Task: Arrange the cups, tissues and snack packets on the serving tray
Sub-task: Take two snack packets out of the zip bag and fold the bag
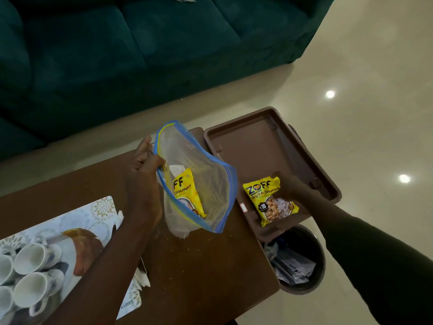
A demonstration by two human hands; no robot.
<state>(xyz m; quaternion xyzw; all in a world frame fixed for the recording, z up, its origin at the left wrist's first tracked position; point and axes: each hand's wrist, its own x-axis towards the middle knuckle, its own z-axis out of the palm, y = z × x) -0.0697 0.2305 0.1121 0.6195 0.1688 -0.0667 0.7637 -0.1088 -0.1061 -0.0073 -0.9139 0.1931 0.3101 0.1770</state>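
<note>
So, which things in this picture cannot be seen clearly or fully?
- Head view: the right hand is dark against the brown tray; its grip on the yellow packet is unclear.
- The packet in the zip bag is partly covered by the bag's rim; the left hand holds the zip bag.
- The cups are cut by the left edge.
- The bin contents are too dark to name.

1 head cam, looks down, near table (199,266).

The white ceramic cups (28,277) at eight o'clock are cut off by the left edge; the second yellow snack packet (187,195) is half hidden inside the clear zip bag (199,174); the dark bin's (300,261) contents at five o'clock are too dim to identify.
</note>
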